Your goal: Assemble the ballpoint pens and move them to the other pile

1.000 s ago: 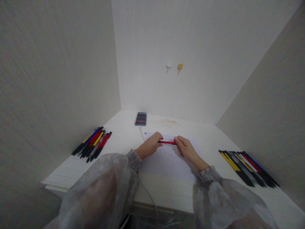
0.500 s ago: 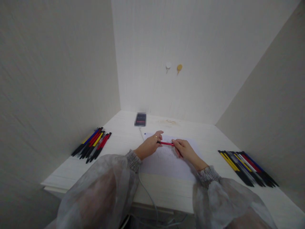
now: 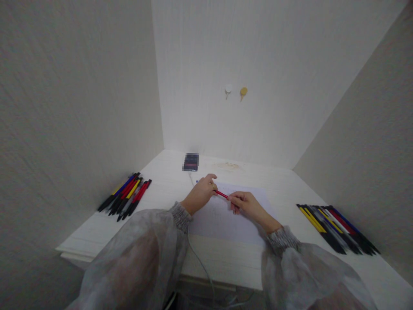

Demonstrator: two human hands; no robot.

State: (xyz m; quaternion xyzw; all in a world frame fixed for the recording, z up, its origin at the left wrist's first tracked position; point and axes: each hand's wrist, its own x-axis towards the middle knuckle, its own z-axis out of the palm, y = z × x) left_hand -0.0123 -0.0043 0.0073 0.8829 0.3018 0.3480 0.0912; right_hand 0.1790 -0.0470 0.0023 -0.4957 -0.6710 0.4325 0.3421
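Both of my hands hold one red pen above a white sheet of paper. My left hand pinches its left end, with the index finger raised off it and a ring on one finger. At the other end, my right hand grips the pen between thumb and fingers. The red middle of the barrel shows between the hands, slanting down to the right; both tips are hidden by fingers. Faint marks show on the paper.
Pens in several colours lie bunched at the left, by the wall. Another row of pens lies at the right. A blurred dark device with a cable sits at the back. Two hooks are on the back wall.
My right hand has moved slightly left, closer to my left hand, so less of the pen shows. The pen has tilted from nearly level to sloping down rightward.
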